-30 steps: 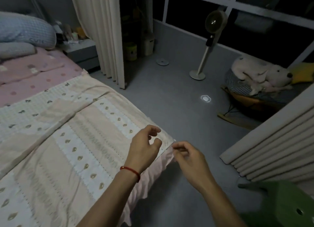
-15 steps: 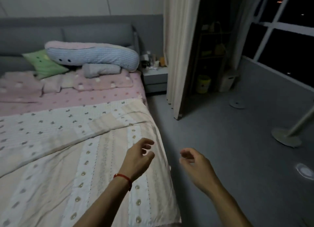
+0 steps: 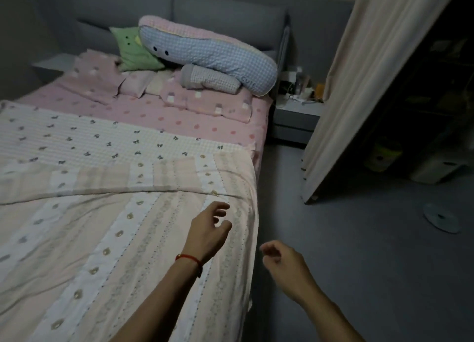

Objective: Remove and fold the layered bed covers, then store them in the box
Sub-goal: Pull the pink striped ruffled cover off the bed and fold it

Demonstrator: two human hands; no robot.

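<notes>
Top cover (image 3: 133, 239): peach and white striped, spread flat across the near part of the bed, its edge hanging over the bed's right side.
Second cover (image 3: 102, 141): white with small dark bows, showing beyond the top cover.
Pink sheet (image 3: 184, 121): dotted, bare toward the pillows (image 3: 205, 52).
Left hand (image 3: 209, 235): above the top cover near its right edge, fingers loosely curled, holding nothing.
Right hand (image 3: 284, 263): over the floor just beside the bed, fingers loosely curled, empty.
Curtain (image 3: 359, 85): hangs to the right of the bed.

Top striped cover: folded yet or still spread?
Spread. The striped cover lies flat across the bed, its edge hanging over the side; neither hand holds it.
</notes>
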